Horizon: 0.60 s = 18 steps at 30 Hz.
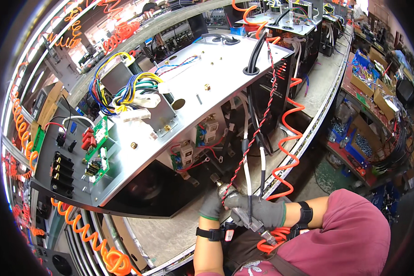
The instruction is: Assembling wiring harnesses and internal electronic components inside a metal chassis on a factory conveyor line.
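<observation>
gloved right hand on the metal chassis's near side, fingers clamped around silver tool, left hand against it, finger closure hidden, cannot tell

Bright shot, light glaring in at upper left, and the top panel nearly blown out. Metal tool below centre's decently sharp; edges bend hard (fisheye, dark corners).

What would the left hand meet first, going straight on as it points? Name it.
The left hand grips the metal tool, so that comes first. Past it, probably the open side of the black-and-silver unit, perhaps near its white connectors, though depth is unclear.
</observation>
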Available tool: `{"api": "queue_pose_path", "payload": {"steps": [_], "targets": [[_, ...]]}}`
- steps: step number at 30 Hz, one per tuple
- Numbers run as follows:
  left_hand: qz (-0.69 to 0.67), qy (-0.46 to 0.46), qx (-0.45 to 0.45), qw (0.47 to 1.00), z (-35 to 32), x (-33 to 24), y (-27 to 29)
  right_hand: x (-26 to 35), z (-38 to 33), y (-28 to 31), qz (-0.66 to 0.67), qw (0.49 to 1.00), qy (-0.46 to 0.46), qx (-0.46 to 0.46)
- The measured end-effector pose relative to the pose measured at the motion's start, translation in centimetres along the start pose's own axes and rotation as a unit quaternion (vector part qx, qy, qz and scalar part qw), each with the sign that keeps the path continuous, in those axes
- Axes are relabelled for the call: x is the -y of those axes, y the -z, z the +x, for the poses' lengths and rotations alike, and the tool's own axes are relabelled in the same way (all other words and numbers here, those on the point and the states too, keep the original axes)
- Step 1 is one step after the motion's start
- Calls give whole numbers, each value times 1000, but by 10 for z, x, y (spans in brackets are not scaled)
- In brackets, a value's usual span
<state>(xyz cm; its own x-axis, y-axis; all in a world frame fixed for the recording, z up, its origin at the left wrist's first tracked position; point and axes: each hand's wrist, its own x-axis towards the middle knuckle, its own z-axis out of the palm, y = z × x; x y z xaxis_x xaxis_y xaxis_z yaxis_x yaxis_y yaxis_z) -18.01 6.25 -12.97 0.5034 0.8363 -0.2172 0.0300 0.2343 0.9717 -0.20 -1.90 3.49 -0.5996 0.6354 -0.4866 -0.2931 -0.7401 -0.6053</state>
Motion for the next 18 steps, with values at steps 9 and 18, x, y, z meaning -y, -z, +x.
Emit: {"api": "queue_pose_path", "payload": {"steps": [9,18], "targets": [[401,76,-162,899,-81,-115,-26,10,-10,-10,-58,998,33,-18],[659,128,-275,688,-93,-138,-41,-14,-18,2,-25,996,80,-30]]}}
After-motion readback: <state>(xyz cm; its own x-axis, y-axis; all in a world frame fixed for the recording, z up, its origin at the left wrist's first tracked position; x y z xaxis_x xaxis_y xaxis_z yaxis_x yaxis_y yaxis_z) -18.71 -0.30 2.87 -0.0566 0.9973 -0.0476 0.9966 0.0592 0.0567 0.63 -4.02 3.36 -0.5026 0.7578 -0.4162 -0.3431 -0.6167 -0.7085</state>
